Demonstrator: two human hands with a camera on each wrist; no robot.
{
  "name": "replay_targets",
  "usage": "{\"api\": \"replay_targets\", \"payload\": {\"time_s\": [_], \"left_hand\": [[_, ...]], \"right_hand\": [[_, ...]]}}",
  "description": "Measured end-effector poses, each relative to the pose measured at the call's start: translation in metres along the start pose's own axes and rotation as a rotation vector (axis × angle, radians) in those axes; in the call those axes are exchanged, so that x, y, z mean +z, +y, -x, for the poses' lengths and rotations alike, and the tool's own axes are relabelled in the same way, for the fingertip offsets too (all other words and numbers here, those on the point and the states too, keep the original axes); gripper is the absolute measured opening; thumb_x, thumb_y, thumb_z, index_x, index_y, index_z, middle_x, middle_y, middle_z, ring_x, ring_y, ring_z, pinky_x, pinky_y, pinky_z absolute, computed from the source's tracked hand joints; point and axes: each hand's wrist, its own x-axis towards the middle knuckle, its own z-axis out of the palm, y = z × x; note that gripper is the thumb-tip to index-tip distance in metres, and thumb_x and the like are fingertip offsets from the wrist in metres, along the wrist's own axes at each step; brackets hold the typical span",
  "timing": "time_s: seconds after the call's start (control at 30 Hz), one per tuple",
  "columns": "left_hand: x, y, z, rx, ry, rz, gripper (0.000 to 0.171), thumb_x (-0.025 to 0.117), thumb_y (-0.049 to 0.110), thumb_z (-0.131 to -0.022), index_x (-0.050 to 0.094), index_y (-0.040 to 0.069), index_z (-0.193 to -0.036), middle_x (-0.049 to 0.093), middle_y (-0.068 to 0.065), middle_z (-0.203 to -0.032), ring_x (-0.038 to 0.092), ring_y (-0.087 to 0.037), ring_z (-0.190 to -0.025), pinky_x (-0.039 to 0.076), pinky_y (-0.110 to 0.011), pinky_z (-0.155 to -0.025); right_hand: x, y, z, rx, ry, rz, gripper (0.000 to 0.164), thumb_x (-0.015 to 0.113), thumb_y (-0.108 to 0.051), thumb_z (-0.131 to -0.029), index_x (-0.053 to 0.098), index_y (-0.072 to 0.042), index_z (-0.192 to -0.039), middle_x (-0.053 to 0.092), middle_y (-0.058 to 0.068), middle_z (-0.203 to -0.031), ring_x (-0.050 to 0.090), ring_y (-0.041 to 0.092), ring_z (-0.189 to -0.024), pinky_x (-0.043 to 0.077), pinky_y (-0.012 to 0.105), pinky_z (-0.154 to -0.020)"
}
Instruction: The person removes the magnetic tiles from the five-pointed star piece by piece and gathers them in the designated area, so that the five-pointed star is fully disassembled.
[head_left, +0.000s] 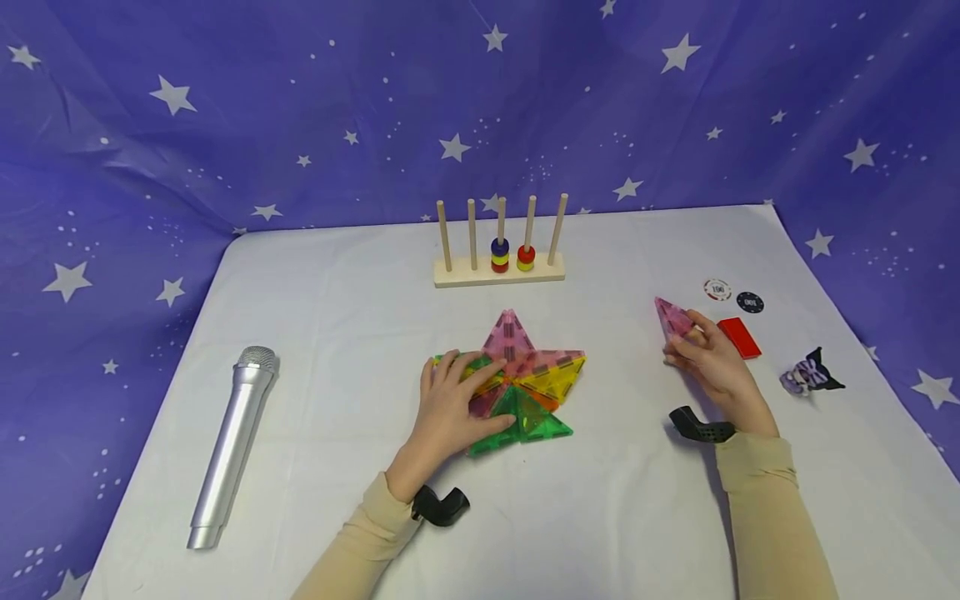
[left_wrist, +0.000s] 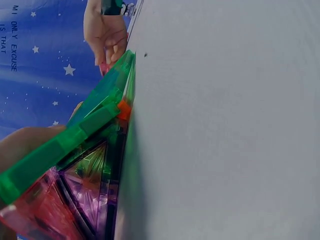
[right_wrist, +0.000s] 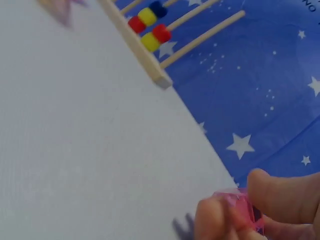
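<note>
A star of see-through magnetic tiles (head_left: pixel 555 383) in pink, yellow, orange and green lies in the middle of the table. My left hand (head_left: pixel 448 408) rests spread over its left side, with the thumb on a green tile (head_left: pixel 546 427) at the front. That hand hides part of the left tiles. Seen from the left wrist, a green tile (left_wrist: pixel 60 150) stands tilted above purple and pink ones. Off to the right, my right hand (head_left: pixel 712 362) pinches a pink triangular magnetic tile (head_left: pixel 672 317) between thumb and fingers, away from the star.
Behind the star stands a wooden peg rack (head_left: pixel 480 277) with coloured beads. A silver microphone (head_left: pixel 232 450) lies at the left. Near my right hand are a red block (head_left: pixel 739 338), a white chip (head_left: pixel 717 289), a black chip (head_left: pixel 750 302) and a small purple-and-black figure (head_left: pixel 810 375).
</note>
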Motion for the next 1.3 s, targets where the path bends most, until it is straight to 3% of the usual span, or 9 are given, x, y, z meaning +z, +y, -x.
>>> {"api": "replay_targets", "payload": {"time_s": [0.2,0.4,0.6,0.7,0.8,0.9,0.97,1.13,1.3], "left_hand": [[-0.001,-0.001,0.000,-0.003,0.007,-0.006,0.069,0.065,0.059,-0.070,0.049,0.029,-0.131,0.042,-0.005,-0.132,0.025,-0.031,-0.125,0.006,-0.056,-0.101],[-0.002,-0.001,-0.001,-0.003,0.015,-0.002,0.070,0.065,0.059,-0.070,0.050,0.029,-0.131,0.042,-0.005,-0.132,0.026,-0.033,-0.125,0.007,-0.056,-0.100],[-0.003,-0.002,-0.001,-0.009,0.006,-0.005,0.070,0.065,0.059,-0.069,0.050,0.028,-0.131,0.041,-0.005,-0.133,0.025,-0.032,-0.125,0.007,-0.056,-0.100],[-0.003,-0.002,-0.001,-0.012,0.004,-0.004,0.070,0.065,0.059,-0.070,0.050,0.028,-0.130,0.041,-0.005,-0.133,0.025,-0.032,-0.125,0.007,-0.056,-0.100],[-0.002,-0.002,-0.001,-0.010,0.003,-0.005,0.070,0.066,0.059,-0.069,0.050,0.028,-0.130,0.042,-0.006,-0.132,0.026,-0.032,-0.125,0.007,-0.056,-0.100],[-0.002,-0.002,-0.002,-0.007,0.007,-0.005,0.070,0.066,0.058,-0.070,0.050,0.028,-0.130,0.042,-0.006,-0.132,0.026,-0.033,-0.125,0.008,-0.056,-0.100],[-0.002,-0.002,-0.003,-0.006,0.011,-0.004,0.070,0.066,0.058,-0.069,0.050,0.028,-0.130,0.042,-0.007,-0.132,0.026,-0.034,-0.125,0.008,-0.057,-0.100],[-0.002,-0.001,-0.003,-0.008,0.014,-0.005,0.070,0.066,0.058,-0.069,0.050,0.028,-0.130,0.043,-0.007,-0.131,0.027,-0.034,-0.125,0.008,-0.057,-0.100],[-0.001,-0.002,-0.001,-0.015,0.003,-0.010,0.070,0.065,0.059,-0.070,0.049,0.030,-0.131,0.042,-0.007,-0.132,0.026,-0.033,-0.126,0.006,-0.057,-0.101]], "right_hand": [[-0.001,0.006,-0.001,-0.024,0.106,0.144,0.070,0.053,-0.013,-0.091,0.007,-0.004,-0.144,0.060,0.002,-0.083,0.060,0.010,-0.068,0.051,0.021,-0.064],[0.001,0.011,-0.001,-0.039,0.210,0.234,0.061,0.051,-0.019,-0.093,0.018,-0.006,-0.143,0.061,0.002,-0.077,0.059,0.011,-0.061,0.051,0.020,-0.060],[0.017,0.009,0.008,-0.061,0.217,0.259,0.049,0.048,-0.016,-0.094,0.027,0.000,-0.135,0.063,-0.001,-0.075,0.059,0.009,-0.060,0.050,0.020,-0.056],[0.039,0.011,0.015,-0.121,0.121,0.359,0.038,0.048,-0.013,-0.094,0.034,0.007,-0.124,0.065,0.004,-0.080,0.060,0.010,-0.066,0.050,0.022,-0.058],[0.064,0.018,0.024,-0.223,-0.049,0.501,0.029,0.049,-0.009,-0.094,0.042,0.010,-0.114,0.064,0.014,-0.087,0.061,0.017,-0.073,0.050,0.027,-0.060],[0.088,0.027,0.032,-0.343,-0.214,0.633,0.019,0.052,-0.009,-0.092,0.050,0.005,-0.104,0.061,0.017,-0.088,0.060,0.022,-0.075,0.048,0.028,-0.059],[0.100,0.034,0.036,-0.395,-0.292,0.721,0.013,0.055,-0.011,-0.091,0.053,-0.002,-0.101,0.061,0.010,-0.087,0.058,0.021,-0.072,0.046,0.027,-0.057],[0.116,0.045,0.043,-0.401,-0.431,0.897,0.009,0.059,-0.022,-0.089,0.055,-0.016,-0.095,0.058,-0.007,-0.081,0.048,0.010,-0.062,0.041,0.023,-0.053],[0.122,0.048,0.049,-0.383,-0.558,0.836,0.016,0.064,-0.022,-0.085,0.053,-0.015,-0.093,0.050,-0.004,-0.077,0.041,0.010,-0.059,0.037,0.023,-0.049]]}}
